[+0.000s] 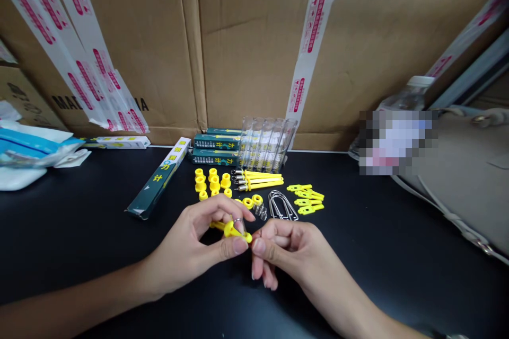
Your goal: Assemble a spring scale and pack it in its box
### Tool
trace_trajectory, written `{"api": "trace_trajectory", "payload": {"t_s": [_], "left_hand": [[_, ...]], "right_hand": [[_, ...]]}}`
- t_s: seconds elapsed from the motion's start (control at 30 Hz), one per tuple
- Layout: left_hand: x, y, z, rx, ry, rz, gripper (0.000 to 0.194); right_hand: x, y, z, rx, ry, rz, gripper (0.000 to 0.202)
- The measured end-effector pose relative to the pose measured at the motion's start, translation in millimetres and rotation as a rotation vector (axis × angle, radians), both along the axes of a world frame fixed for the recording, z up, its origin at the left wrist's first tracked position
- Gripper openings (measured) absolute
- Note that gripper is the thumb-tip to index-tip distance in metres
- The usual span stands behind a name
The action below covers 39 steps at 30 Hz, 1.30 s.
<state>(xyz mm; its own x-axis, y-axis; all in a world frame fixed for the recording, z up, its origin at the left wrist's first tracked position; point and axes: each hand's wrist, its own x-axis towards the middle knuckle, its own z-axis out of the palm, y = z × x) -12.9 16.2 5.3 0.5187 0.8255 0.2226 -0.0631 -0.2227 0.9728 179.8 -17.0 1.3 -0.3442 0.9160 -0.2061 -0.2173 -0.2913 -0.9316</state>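
Observation:
My left hand (202, 243) pinches a slim yellow plastic rod (233, 230) with a wider collar and a rounded end; a thin metal wire loop (238, 221) shows beside it. At that rounded end, the thumb and forefinger of my right hand (284, 249) are pressed together, and whatever lies between them is hidden. Just beyond the hands are yellow rings (248, 203), small springs (260, 212) and bent metal wire loops (282, 205). Yellow flanged caps (214, 184) stand in rows behind my left hand, partly covered by it.
Yellow rods with metal ends (260, 180) and flat yellow tabs (308, 198) lie farther back. Clear plastic tubes (264, 143) stand before green boxes (217, 157); another green box (159, 180) lies left. A bottle (413, 95), a bag (465, 185) and a blue-white packet (35, 143) flank the black table.

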Motion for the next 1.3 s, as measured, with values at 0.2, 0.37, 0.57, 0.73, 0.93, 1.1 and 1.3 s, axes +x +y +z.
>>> {"api": "trace_trajectory", "payload": {"t_s": [0.2,0.37,0.57,0.73,0.93,1.1,1.3], "left_hand": [[0.8,2.7,0.4,-0.029,-0.025,0.001,0.009],[2.8,0.9,0.3,-0.028,-0.029,0.015,0.012],[2.8,0.5,1.5,-0.023,-0.042,0.023,0.010],[2.1,0.8,-0.1,-0.034,-0.006,0.044,0.011],[3.9,-6.0,-2.1,-0.024,0.035,0.111,0.015],[5.1,-6.8,-3.2,-0.038,0.084,0.136,0.011],[5.2,-6.8,-3.7,-0.023,0.096,0.160,0.011]], "right_hand": [[0.7,-1.7,0.0,0.012,0.018,0.003,0.047],[0.6,-2.7,-1.5,0.000,0.047,-0.004,0.045],[0.3,-1.9,0.2,0.015,0.017,-0.007,0.044],[-1.5,-3.9,-1.5,0.019,0.009,-0.011,0.046],[-3.3,-6.2,-4.4,0.028,0.008,-0.021,0.047],[-1.7,-5.1,-4.2,0.028,0.004,-0.006,0.044],[-2.1,-3.8,-2.8,0.015,-0.014,0.002,0.041]]}}
